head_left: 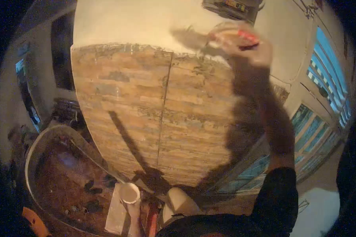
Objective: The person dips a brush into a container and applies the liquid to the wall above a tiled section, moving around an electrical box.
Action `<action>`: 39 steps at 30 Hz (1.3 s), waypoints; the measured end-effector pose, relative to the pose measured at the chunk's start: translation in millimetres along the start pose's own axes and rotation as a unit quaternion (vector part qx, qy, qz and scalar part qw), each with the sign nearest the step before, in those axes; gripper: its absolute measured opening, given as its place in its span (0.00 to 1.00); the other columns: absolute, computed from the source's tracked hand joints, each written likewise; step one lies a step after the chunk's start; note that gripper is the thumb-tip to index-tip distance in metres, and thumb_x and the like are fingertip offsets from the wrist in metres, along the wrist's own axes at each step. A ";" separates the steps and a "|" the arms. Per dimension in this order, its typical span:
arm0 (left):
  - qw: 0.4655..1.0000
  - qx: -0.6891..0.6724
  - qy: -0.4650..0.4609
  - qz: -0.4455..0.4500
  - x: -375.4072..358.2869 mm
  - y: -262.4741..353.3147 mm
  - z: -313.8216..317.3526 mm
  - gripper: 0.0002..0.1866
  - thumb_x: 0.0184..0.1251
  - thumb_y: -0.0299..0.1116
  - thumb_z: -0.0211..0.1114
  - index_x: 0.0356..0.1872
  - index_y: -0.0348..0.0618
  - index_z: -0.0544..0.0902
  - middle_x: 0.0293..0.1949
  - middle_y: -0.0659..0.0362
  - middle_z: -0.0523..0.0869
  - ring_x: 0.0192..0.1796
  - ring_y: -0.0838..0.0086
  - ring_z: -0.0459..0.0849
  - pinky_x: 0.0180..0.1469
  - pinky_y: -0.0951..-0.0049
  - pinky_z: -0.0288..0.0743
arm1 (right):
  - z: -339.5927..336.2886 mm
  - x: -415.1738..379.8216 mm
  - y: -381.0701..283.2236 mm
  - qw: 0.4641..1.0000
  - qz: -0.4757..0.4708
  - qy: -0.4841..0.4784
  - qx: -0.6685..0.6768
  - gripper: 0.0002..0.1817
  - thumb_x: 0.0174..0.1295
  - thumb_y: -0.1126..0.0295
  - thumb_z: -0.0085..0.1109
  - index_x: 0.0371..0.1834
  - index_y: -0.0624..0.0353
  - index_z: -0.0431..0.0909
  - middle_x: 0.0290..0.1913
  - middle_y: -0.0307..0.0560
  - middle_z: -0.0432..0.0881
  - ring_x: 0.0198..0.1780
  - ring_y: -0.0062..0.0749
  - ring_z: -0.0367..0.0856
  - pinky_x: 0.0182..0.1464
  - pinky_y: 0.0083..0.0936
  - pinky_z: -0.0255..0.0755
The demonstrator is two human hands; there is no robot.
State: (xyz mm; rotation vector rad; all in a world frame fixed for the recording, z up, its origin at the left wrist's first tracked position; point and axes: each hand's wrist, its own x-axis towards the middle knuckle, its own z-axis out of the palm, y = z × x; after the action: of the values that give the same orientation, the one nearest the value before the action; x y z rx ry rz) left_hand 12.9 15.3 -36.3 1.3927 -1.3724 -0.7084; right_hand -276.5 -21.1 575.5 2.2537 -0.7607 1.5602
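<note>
Fingers [252, 50] of raised right hand [249, 49] gripping blurred, perhaps red-labelled packet [235, 34]

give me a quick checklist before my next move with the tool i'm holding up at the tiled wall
1. Right hand has a grip on the red-handled tool: ok, though motion blur hides how the fingers sit.
2. Tool at the top edge of the tiled wall: ok, it is at the line where tile meets plaster.
3. Tool touching the wall: cannot tell, too blurred.
4. Left hand located: not ok, it is out of view.
5. White cup upright below: ok, beside the large basin.
6. Lighting: not ok, dim with strong shadows across the tiles.
</note>
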 end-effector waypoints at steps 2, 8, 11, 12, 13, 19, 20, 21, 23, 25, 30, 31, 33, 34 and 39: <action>0.999 0.019 -0.030 0.014 -1.3 -39.1 5.5 0.33 0.53 0.31 0.73 0.61 0.35 0.72 0.64 0.50 0.72 0.66 0.57 0.69 0.70 0.61 0.58 | -16.2 11.1 1.5 0.989 -0.098 0.030 -0.106 0.08 0.57 0.72 0.66 0.38 0.63 0.83 0.34 0.46 0.86 0.35 0.26 0.85 0.40 0.20 0.78; 0.993 -0.098 -0.006 -0.067 -4.1 -15.3 7.6 0.34 0.54 0.24 0.69 0.64 0.30 0.66 0.66 0.48 0.70 0.67 0.58 0.68 0.71 0.61 0.56 | -38.8 11.0 -3.6 0.880 -0.259 -0.107 -0.383 0.08 0.55 0.76 0.66 0.38 0.59 0.82 0.37 0.46 0.84 0.37 0.35 0.84 0.40 0.24 0.77; 1.000 0.009 -0.022 -0.018 -2.2 -38.9 7.4 0.35 0.55 0.24 0.68 0.65 0.28 0.64 0.65 0.48 0.70 0.68 0.58 0.67 0.71 0.62 0.56 | -46.7 5.3 1.1 0.854 -0.219 -0.193 -0.431 0.13 0.54 0.79 0.66 0.43 0.58 0.82 0.43 0.47 0.83 0.41 0.37 0.83 0.43 0.23 0.77; 1.000 0.000 -0.014 -0.012 -2.7 -46.6 9.5 0.35 0.55 0.24 0.68 0.64 0.28 0.65 0.65 0.47 0.70 0.68 0.58 0.67 0.71 0.61 0.56 | -46.9 3.2 3.2 0.846 -0.227 -0.200 -0.438 0.12 0.54 0.79 0.66 0.42 0.58 0.82 0.43 0.47 0.83 0.41 0.37 0.83 0.43 0.24 0.77; 1.000 -0.009 -0.004 -0.005 -3.0 -53.1 11.4 0.34 0.54 0.24 0.69 0.64 0.29 0.66 0.65 0.47 0.70 0.68 0.57 0.66 0.72 0.60 0.56 | -46.9 0.2 5.4 0.839 -0.236 -0.207 -0.445 0.12 0.54 0.78 0.66 0.42 0.58 0.81 0.44 0.47 0.82 0.41 0.37 0.83 0.42 0.25 0.78; 0.997 -0.042 -0.004 -0.058 -0.6 11.9 -1.5 0.28 0.57 0.29 0.68 0.59 0.30 0.72 0.61 0.45 0.73 0.63 0.57 0.71 0.66 0.60 0.62 | -40.1 -40.8 8.6 0.899 -0.221 -0.152 -0.345 0.06 0.63 0.69 0.57 0.30 0.58 0.77 0.26 0.44 0.79 0.30 0.37 0.81 0.34 0.27 0.74; 0.996 -0.036 -0.013 -0.075 -0.6 9.8 -1.8 0.28 0.57 0.29 0.68 0.59 0.30 0.72 0.61 0.45 0.73 0.64 0.57 0.70 0.66 0.60 0.62 | -42.4 -35.9 11.1 0.941 -0.169 -0.141 -0.257 0.07 0.63 0.68 0.58 0.31 0.58 0.77 0.26 0.45 0.80 0.30 0.37 0.81 0.34 0.26 0.75; 0.996 -0.029 -0.019 -0.086 0.0 7.4 -1.9 0.29 0.57 0.29 0.69 0.59 0.30 0.72 0.62 0.45 0.73 0.64 0.57 0.70 0.67 0.60 0.61 | -46.5 -27.1 16.0 0.971 -0.115 -0.127 -0.167 0.07 0.63 0.66 0.58 0.32 0.58 0.77 0.27 0.45 0.80 0.31 0.37 0.81 0.34 0.26 0.75; 0.994 -0.018 -0.031 -0.102 1.1 4.1 -2.1 0.29 0.56 0.29 0.69 0.59 0.31 0.72 0.63 0.45 0.73 0.65 0.57 0.69 0.68 0.61 0.60 | -52.8 -9.6 13.2 0.974 -0.089 -0.104 -0.182 0.07 0.61 0.66 0.59 0.33 0.58 0.77 0.28 0.46 0.80 0.31 0.36 0.81 0.34 0.26 0.75; 0.992 -0.005 -0.041 -0.117 2.7 3.3 -3.1 0.29 0.55 0.28 0.69 0.60 0.31 0.72 0.63 0.45 0.72 0.66 0.57 0.69 0.68 0.61 0.59 | -56.3 15.2 -6.4 0.905 -0.146 -0.088 -0.389 0.08 0.58 0.66 0.60 0.35 0.58 0.77 0.31 0.47 0.79 0.32 0.36 0.80 0.33 0.27 0.75; 0.989 0.010 -0.059 -0.137 3.8 5.7 -3.3 0.30 0.55 0.29 0.69 0.60 0.32 0.72 0.64 0.45 0.72 0.67 0.58 0.68 0.70 0.61 0.58 | -59.4 19.1 -1.6 0.865 -0.211 -0.172 -0.422 0.10 0.55 0.75 0.63 0.40 0.59 0.80 0.40 0.51 0.84 0.40 0.40 0.84 0.43 0.29 0.79; 0.990 0.001 -0.057 -0.127 3.0 10.2 -4.1 0.29 0.55 0.29 0.69 0.60 0.31 0.72 0.64 0.45 0.73 0.66 0.58 0.69 0.69 0.61 0.59 | -54.7 6.4 -0.6 0.852 -0.216 -0.197 -0.435 0.11 0.53 0.78 0.61 0.40 0.58 0.80 0.41 0.50 0.84 0.44 0.44 0.83 0.47 0.31 0.79; 0.991 -0.009 -0.055 -0.118 1.6 10.7 -5.2 0.29 0.56 0.30 0.69 0.60 0.31 0.72 0.63 0.45 0.73 0.66 0.58 0.70 0.68 0.62 0.60 | -46.1 -18.9 7.8 0.858 -0.185 -0.254 -0.407 0.11 0.49 0.78 0.62 0.38 0.58 0.80 0.39 0.49 0.83 0.44 0.45 0.83 0.45 0.30 0.78; 0.992 -0.012 -0.055 -0.116 1.8 8.4 -4.4 0.29 0.56 0.30 0.69 0.60 0.31 0.72 0.63 0.45 0.73 0.65 0.58 0.70 0.68 0.62 0.60 | -42.3 -29.9 3.3 0.853 -0.187 -0.284 -0.396 0.11 0.48 0.78 0.62 0.37 0.58 0.80 0.38 0.48 0.83 0.43 0.44 0.83 0.45 0.29 0.78; 0.992 -0.020 -0.050 -0.112 2.5 -0.8 -0.6 0.29 0.56 0.30 0.68 0.60 0.31 0.72 0.63 0.45 0.73 0.65 0.58 0.70 0.68 0.62 0.60 | -43.4 -18.4 -22.4 0.918 -0.116 -0.195 -0.325 0.07 0.63 0.66 0.57 0.37 0.57 0.77 0.29 0.48 0.78 0.33 0.40 0.82 0.36 0.31 0.76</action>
State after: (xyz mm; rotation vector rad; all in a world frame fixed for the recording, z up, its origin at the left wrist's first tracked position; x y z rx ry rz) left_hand 14.2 13.0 -36.3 1.5118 -1.2836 -0.9590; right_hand -302.1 24.4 575.7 2.0421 -0.9025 0.6118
